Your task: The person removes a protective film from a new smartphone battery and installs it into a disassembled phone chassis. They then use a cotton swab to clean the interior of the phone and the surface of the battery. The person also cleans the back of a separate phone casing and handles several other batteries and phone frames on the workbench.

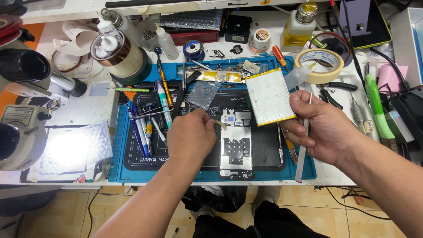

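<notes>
Head view of a phone repair bench, read from the near edge outward. Nearest us, the left hand (191,134) is curled, thumb and forefinger pinching a small pale strip (220,124), seemingly a piece of adhesive or tape, just above the opened phone (236,147), which lies back-side up, its frame and board exposed, on the blue work mat (115,145). The right hand (324,130) is closed in a grip on two things at once: the flat battery (269,96), white-faced with a yellow edge, held tilted above the mat and clear of the phone, and a thin metal pry tool (303,154) that runs down past the palm. We judge the step in hand to be the clearing or laying of adhesive with the battery lifted out of its bay; the next move would call for a steady pull or placement of the strip without touching the board, and for keeping the battery unbent in the grip. Left of the phone lie tweezers and pens (152,119). Farther off stand a roll of masking tape (320,65), a squeeze bottle (167,42) and a pump bottle (301,24); at far left, the microscope (20,128).
</notes>
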